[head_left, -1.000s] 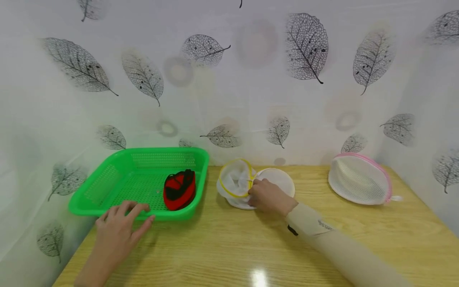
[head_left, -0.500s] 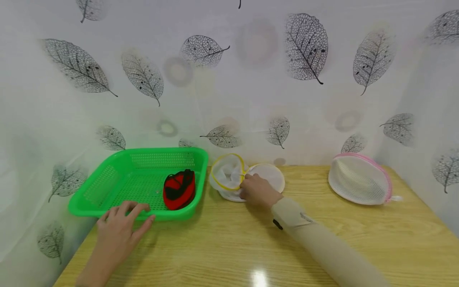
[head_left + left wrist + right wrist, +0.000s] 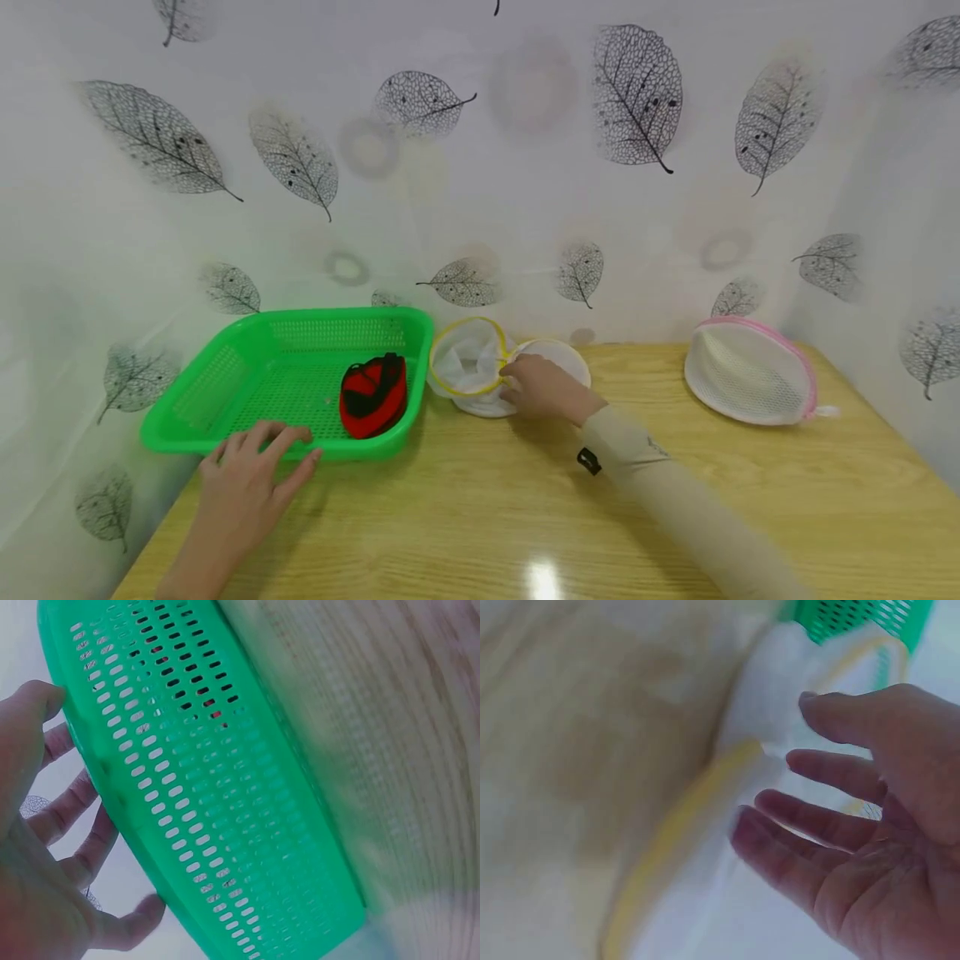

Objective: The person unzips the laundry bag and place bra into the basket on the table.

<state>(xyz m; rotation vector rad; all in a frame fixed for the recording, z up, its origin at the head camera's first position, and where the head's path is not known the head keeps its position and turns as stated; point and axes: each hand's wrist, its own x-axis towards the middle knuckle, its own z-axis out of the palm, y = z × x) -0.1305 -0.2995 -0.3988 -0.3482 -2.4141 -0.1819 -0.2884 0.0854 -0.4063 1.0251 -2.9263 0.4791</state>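
A white mesh laundry bag point(image 3: 465, 358) with yellow edging stands on the table beside the green basket, its mouth spread open. My right hand point(image 3: 543, 387) is at the bag's right side, over its round white flap point(image 3: 566, 357). In the right wrist view the thumb and fingers of the right hand point(image 3: 870, 802) are apart, with nothing gripped between them. My left hand point(image 3: 247, 471) rests its fingertips along the near rim of the green plastic basket point(image 3: 281, 446). A red and black cloth item point(image 3: 373, 396) lies inside the basket, at its right end.
Another mesh laundry bag point(image 3: 750, 371), white with pink edging, stands at the right rear of the wooden table point(image 3: 420, 525). A leaf-printed white curtain point(image 3: 517, 192) hangs behind the table and along its sides.
The yellow-edged laundry bag has shifted left, closer to the basket, together with my right hand. The right fingers now look loosened from it. My left hand and the basket stay put.
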